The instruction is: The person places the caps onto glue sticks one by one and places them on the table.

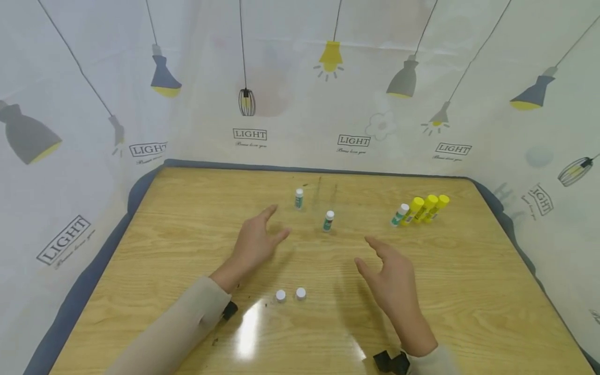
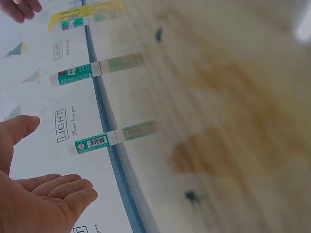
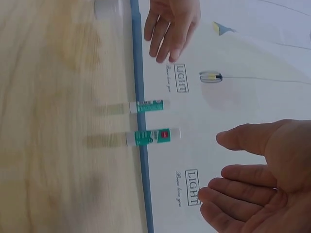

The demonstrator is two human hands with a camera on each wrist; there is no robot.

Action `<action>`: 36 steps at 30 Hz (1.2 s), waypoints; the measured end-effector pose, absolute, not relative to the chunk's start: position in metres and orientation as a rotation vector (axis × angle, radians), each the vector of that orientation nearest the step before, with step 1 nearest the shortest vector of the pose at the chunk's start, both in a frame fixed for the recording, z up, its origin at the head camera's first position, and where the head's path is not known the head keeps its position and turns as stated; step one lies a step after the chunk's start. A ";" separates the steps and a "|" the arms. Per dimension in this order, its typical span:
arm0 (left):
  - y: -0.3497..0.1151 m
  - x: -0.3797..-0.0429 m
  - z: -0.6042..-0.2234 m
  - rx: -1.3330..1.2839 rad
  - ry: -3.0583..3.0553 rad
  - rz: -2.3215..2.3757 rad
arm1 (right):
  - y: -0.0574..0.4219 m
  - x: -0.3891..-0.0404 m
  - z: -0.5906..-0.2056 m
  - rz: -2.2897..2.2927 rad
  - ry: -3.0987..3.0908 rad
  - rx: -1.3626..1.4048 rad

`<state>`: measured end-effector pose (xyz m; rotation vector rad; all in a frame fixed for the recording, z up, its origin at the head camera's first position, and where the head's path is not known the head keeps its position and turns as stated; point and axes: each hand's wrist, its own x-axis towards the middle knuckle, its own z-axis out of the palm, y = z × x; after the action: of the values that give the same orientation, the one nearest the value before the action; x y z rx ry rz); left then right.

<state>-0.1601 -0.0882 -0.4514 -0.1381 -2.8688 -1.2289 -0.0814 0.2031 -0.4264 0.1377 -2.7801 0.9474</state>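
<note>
Two glue sticks with white caps and green labels stand upright mid-table: the rear one (image 1: 299, 199) and the nearer one (image 1: 328, 222). To their left, my left hand (image 1: 255, 239) hovers with thumb and fingers spread, holding nothing; its palm also shows in the left wrist view. My right hand (image 1: 391, 278) is held over the table to the front right of the nearer stick, fingers extended and apart from everything. In the right wrist view both sticks, the nearer one (image 3: 153, 137) and the rear one (image 3: 150, 105), stand beyond the right hand's fingers.
At the back right, a third green-labelled glue stick (image 1: 400, 215) stands beside a row of yellow glue sticks (image 1: 425, 209). Two small white round pieces, one left (image 1: 280, 296) and one right (image 1: 301, 294), lie near the front. A printed curtain (image 1: 290, 146) encloses the wooden table (image 1: 187, 219).
</note>
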 end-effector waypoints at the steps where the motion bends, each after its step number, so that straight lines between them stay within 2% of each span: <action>1: -0.088 -0.162 -0.452 -0.136 -2.870 -1.247 | 0.201 -0.080 -0.427 0.948 -2.785 0.143; 21: -0.071 -0.188 -0.460 0.044 -2.803 -1.488 | 0.169 -0.058 -0.431 1.064 -2.811 0.165; 36: -0.071 -0.222 -0.472 0.033 -2.733 -1.727 | 0.162 -0.049 -0.430 1.054 -2.782 0.199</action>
<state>-0.2215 -0.0715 -0.4721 0.0332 -2.7330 -1.7267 -0.0493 0.1621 -0.4297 0.1989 -2.7825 1.0536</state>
